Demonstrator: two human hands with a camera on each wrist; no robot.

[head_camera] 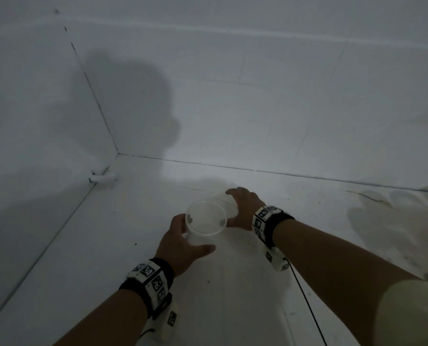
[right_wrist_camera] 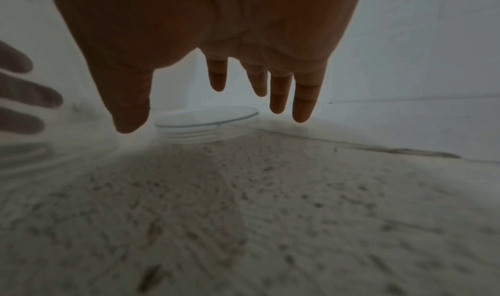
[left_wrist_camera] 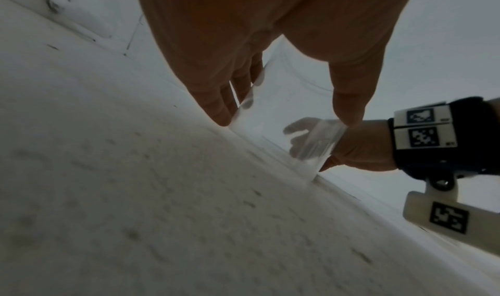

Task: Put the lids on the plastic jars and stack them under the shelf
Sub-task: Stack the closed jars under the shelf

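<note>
A clear plastic jar [head_camera: 206,219] stands upright and uncovered on the white floor. My left hand [head_camera: 195,236] grips it from the near left, fingers on one side and thumb on the other; the left wrist view shows that hand [left_wrist_camera: 286,118] wrapped around the jar [left_wrist_camera: 281,99]. Just behind the jar lies a clear round lid [head_camera: 219,196], flat on the floor. My right hand [head_camera: 232,208] hovers over it with fingers spread and straight. In the right wrist view the lid [right_wrist_camera: 207,118] lies below the right hand [right_wrist_camera: 213,108], and the jar [right_wrist_camera: 54,133] is at the left edge.
White tiled walls meet in a corner at the back left, with a short white pipe stub [head_camera: 103,179] at floor level. A crumpled pale plastic bag [head_camera: 395,221] lies to the right. A black cable [head_camera: 305,295] trails from my right wrist.
</note>
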